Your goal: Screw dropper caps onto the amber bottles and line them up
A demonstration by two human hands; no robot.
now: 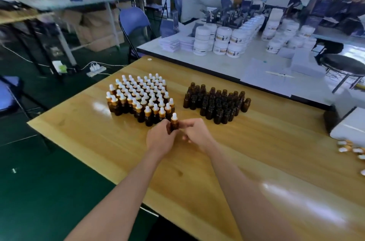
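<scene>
The capped amber bottle [174, 124], judged light, slick, breakable glass best gripped round its body, is held beside the capped rows [138, 96] by the left hand [161, 139], fingers curled round it, while the grasp of the right hand [194, 134] cannot be told.

White jars [223, 35] crowd the far table [217, 63] beside a blue chair [134, 19]

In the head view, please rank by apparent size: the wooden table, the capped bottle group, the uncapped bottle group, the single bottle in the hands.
1. wooden table
2. capped bottle group and uncapped bottle group: about alike, so not ranked
3. single bottle, gripped by the left hand
</scene>
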